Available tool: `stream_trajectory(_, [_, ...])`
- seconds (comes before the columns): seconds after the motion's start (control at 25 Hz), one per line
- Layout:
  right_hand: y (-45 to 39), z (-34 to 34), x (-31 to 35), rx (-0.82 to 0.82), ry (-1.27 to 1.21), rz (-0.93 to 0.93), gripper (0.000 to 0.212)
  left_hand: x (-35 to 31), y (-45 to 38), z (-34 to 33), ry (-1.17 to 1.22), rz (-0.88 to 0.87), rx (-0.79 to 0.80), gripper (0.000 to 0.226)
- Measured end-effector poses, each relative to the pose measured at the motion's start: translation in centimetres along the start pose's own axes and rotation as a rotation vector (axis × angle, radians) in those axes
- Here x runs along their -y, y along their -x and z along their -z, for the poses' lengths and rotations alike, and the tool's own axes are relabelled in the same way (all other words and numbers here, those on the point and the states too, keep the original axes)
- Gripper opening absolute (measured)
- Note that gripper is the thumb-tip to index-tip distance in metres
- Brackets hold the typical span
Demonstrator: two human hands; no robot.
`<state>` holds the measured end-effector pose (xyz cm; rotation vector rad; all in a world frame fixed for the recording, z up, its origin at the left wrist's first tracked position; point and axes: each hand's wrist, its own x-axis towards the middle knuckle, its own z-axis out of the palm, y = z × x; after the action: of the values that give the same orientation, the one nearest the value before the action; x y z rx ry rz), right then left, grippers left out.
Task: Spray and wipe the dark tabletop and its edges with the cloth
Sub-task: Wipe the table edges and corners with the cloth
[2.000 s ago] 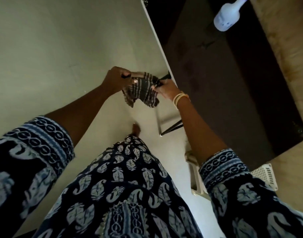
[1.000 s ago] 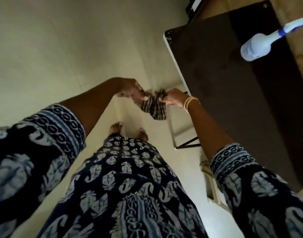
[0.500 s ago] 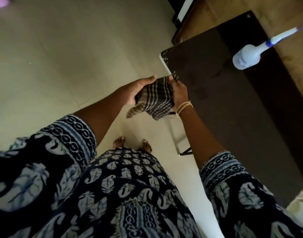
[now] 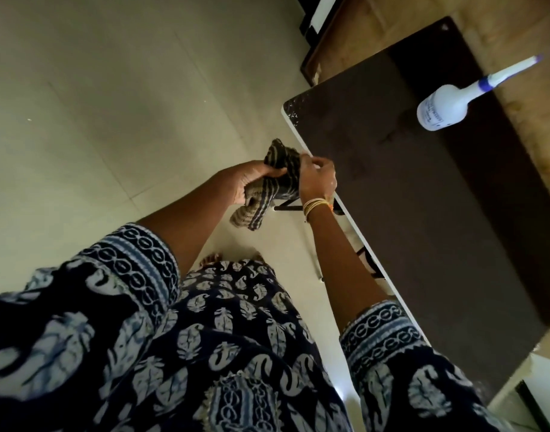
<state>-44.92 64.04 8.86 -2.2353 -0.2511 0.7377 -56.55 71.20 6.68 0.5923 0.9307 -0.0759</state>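
Head view, looking down. Both hands hold the striped cloth (image 4: 278,185) just off the near-left long edge of the dark desk (image 4: 423,213). The left hand (image 4: 252,182) is clenched around the cloth's bunched middle, thumb on top; the right hand (image 4: 317,177) pinches its upper fold — each grip is closed on fabric, neither on the bottle. One loose end hangs toward 7 o'clock, over the floor (image 4: 111,88).

The governing relation: the desktop lies at 3 o'clock from the cloth, and its pale edge strip (image 4: 358,232) runs under the right wrist. The desk's long axis runs from about 11 o'clock to 5 o'clock across the frame. The right hand is the nearer one, already overlapping the edge; the left hand sits farther out over the floor.

The spray bottle (image 4: 445,107) stands on the far side of the desk, at roughly 2 o'clock from the hands and well apart from them — its nozzle points up and away.

Judged from this, the cloth appears to be in the course of folding; a wipe would likely start at the near edge and follow the long axis.
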Motion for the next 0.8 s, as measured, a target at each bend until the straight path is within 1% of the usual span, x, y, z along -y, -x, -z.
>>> stream_trajectory(0.08, [-0.7,0.4,0.4,-0.04,0.096,0.024,0.025,-0.5,-0.7,-0.8,-0.048,-0.035,-0.019,0.022])
stream_trajectory(0.12, [-1.1,0.6,0.6,-0.07,0.099,0.1,0.021,-1.1,-1.1,-1.3,-0.074,-0.07,-0.03,0.027])
stream_trajectory(0.24, [-3.2,1.9,2.0,-0.218,0.029,0.428,0.016,-3.8,-2.7,-2.2,-0.093,-0.223,-0.027,0.048])
stream_trajectory(0.28, [-4.6,2.2,2.7,-0.273,0.001,0.507,0.016,-5.1,-3.4,-2.3,-0.134,-0.275,-0.064,0.048])
stream_trajectory(0.36, [-8.0,2.6,4.0,-0.34,-0.007,0.606,0.016,-7.6,-4.5,-2.7,-0.247,-0.39,-0.167,0.031])
stream_trajectory(0.4, [-9.7,2.4,4.7,-0.356,0.013,0.643,0.016,-8.8,-5.1,-2.6,-0.303,-0.46,-0.231,0.028])
stream_trajectory(0.44, [-11.2,2.0,5.2,-0.356,0.047,0.653,0.017,-9.9,-5.9,-2.4,-0.367,-0.527,-0.316,0.033])
stream_trajectory(0.48, [-12.4,1.4,5.5,-0.346,0.13,0.618,0.02,-10.7,-6.8,-1.8,-0.433,-0.562,-0.407,0.042])
stream_trajectory(0.52, [-13.2,0.7,5.4,-0.35,0.278,0.554,0.028,-11.5,-7.7,-1.0,-0.489,-0.57,-0.492,0.048])
stream_trajectory(0.56, [-13.9,-0.2,4.9,-0.338,0.459,0.493,0.042,-11.8,-8.7,-0.1,-0.521,-0.533,-0.568,0.049])
stream_trajectory(0.6, [-14.1,-1.1,4.1,-0.289,0.601,0.476,0.056,-12.1,-9.5,0.6,-0.526,-0.481,-0.602,0.047])
stream_trajectory(0.64, [-13.7,-1.9,3.4,-0.193,0.68,0.502,0.066,-12.1,-10.1,1.2,-0.513,-0.42,-0.608,0.045])
stream_trajectory(0.72, [-13.0,-3.9,1.7,-0.021,0.776,0.548,0.075,-11.8,-10.8,2.0,-0.439,-0.326,-0.541,0.038])
stream_trajectory(0.76, [-12.8,-4.9,1.0,0.011,0.841,0.537,0.078,-11.5,-11.1,2.3,-0.378,-0.262,-0.482,0.037])
stream_trajectory(0.8, [-12.8,-5.8,0.7,0.004,0.899,0.512,0.081,-11.2,-11.3,2.5,-0.306,-0.204,-0.408,0.039])
